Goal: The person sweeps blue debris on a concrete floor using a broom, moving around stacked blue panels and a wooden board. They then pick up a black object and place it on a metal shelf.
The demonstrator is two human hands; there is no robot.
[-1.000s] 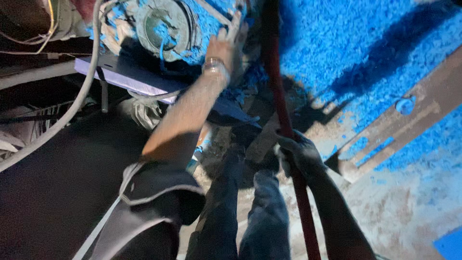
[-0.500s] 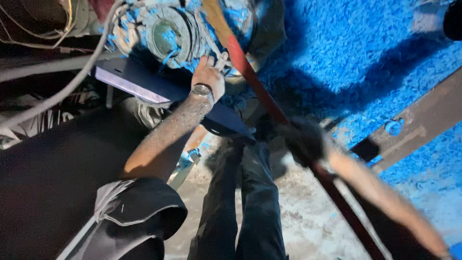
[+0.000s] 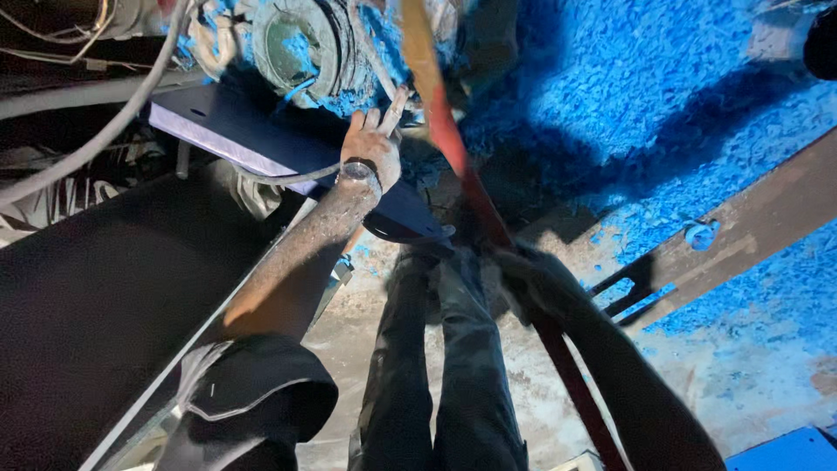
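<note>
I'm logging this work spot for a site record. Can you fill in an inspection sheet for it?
Surface: dusty concrete floor, strewn with blue granules.
Job's things: long red rod, slanting; blue-caked round machine part.
Clutter: flat metal bar lying on the floor.
Grippers: left hand raised beside the machine part, fingers spread, wrist ring visible; right hand gripping the rod, in shadow.
Cables: grey cable curving at upper left.
Surroundings: dark slanted panel; the person's dark trousers.
</note>
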